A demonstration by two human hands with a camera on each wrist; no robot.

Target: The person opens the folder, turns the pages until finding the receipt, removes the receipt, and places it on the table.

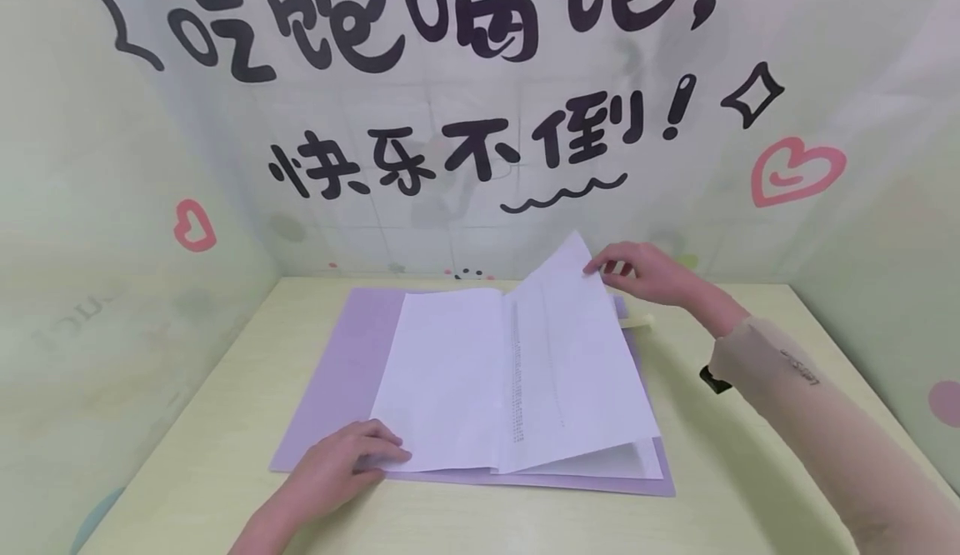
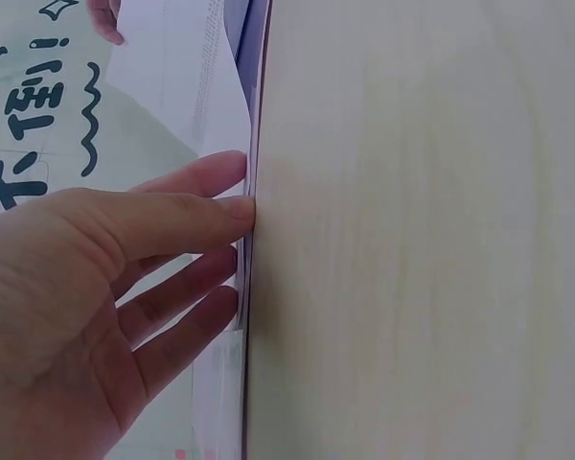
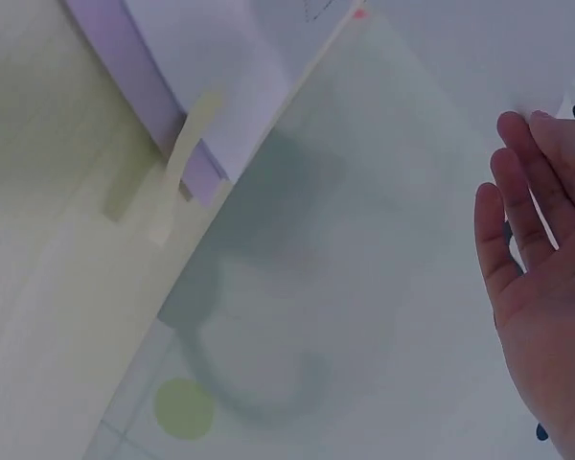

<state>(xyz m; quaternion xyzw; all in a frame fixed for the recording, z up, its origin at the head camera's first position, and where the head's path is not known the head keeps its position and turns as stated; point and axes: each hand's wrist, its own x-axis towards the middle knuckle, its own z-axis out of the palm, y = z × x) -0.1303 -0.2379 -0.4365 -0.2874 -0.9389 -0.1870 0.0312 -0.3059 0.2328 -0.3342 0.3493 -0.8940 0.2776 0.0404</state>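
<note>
A purple folder [image 1: 337,363] with white sheets lies spread on the table. Its left page [image 1: 450,372] is flat and blank. My right hand [image 1: 645,272] pinches the upper outer corner area of the right page [image 1: 592,363], which is raised at a slant and carries faint columns of small print. In the right wrist view, the thumb and index finger of that hand meet on the pale sheet. My left hand [image 1: 337,463] rests at the lower left corner of the flat page, fingers extended over it. In the left wrist view, its thumb touches the folder's near edge [image 2: 249,249].
A pale yellow strip [image 1: 637,322] sticks out from the folder's right side. The light wooden table [image 1: 720,472] meets a pale printed backdrop [image 1: 405,238] behind and at both sides. A black item [image 1: 714,380] shows beneath the right sleeve.
</note>
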